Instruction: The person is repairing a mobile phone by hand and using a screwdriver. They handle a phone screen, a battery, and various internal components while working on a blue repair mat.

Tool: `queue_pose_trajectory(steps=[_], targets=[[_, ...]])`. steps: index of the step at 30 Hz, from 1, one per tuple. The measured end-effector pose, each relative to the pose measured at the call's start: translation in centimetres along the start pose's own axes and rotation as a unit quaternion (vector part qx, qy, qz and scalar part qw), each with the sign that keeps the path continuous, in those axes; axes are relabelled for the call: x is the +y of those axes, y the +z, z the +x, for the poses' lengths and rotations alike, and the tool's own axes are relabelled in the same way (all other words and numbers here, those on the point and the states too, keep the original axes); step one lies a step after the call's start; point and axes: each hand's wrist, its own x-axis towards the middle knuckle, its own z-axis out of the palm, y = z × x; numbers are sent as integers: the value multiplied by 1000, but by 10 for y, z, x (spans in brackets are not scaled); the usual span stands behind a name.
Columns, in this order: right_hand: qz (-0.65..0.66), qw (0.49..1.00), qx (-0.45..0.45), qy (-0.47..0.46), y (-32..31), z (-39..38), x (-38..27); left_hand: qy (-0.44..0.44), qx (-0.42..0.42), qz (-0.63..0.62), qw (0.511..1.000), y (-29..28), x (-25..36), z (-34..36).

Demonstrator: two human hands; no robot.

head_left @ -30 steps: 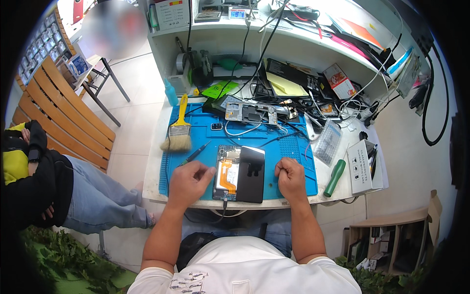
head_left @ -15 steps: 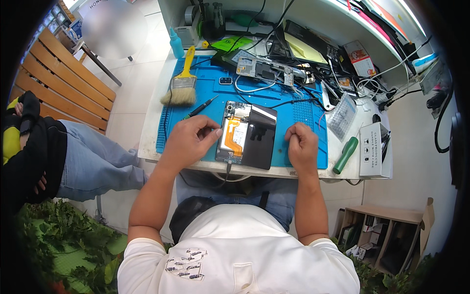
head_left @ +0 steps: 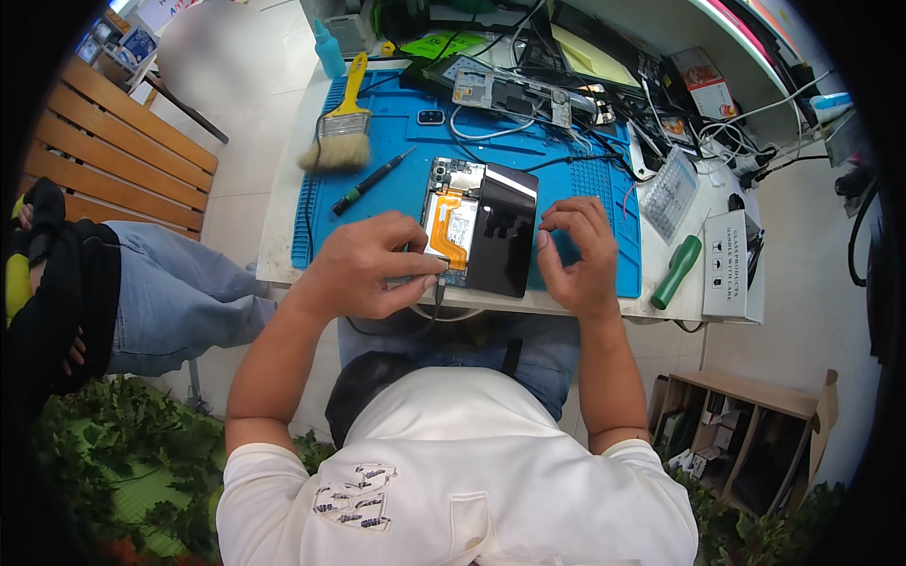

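- Left hand [head_left: 376, 266] is half curled at the lower-left end of the opened phone [head_left: 483, 222], thumb and forefinger close together near the cable plug [head_left: 440, 289]; whether they grip anything cannot be told.
- Right hand [head_left: 587, 257] holds nothing visible: its fingers are bent, with a gap between them and the thumb, just beside the phone's right edge.
- Half a second ago the left hand was higher along the phone's left edge and the right hand was curled into a loose fist; now the left has gone down to the bottom end and the right has loosened.
- That shift suggests attention has turned from the phone's side to its lower end, where the cable plug meets it.
- Lying on the blue repair mat [head_left: 396, 203] at its near edge, the phone shows an orange flex cable [head_left: 445, 231] over its left half and a glossy black panel [head_left: 508, 236] on the right.
- Left of it, the slim screwdriver [head_left: 372, 183], partly covered by the left hand earlier, is now in full view, below the yellow-handled brush [head_left: 342, 132].
- Beyond the phone is a bare phone frame [head_left: 510, 97]; to the right, beside the mat, lies a green handle [head_left: 677, 273].
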Motion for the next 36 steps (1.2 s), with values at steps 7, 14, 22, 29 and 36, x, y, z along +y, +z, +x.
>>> queue_pose_trajectory(steps=[7, 14, 22, 29, 36], targets=[[-6, 1000, 10, 12, -2, 1, 2, 46, -10, 19, 999, 4, -3, 7], [3, 1000, 8, 25, -1, 5, -3, 70, -15, 21, 997, 9, -5, 9], [4, 999, 8, 33, -2, 3, -5, 60, 6, 4, 998, 9, -6, 6], [7, 999, 3, 44, -1, 4, -6, 57, 0, 5, 998, 10, -7, 4], [5, 999, 23, 38, -2, 1, -4, 46, 32, -33, 998, 14, -7, -1]])
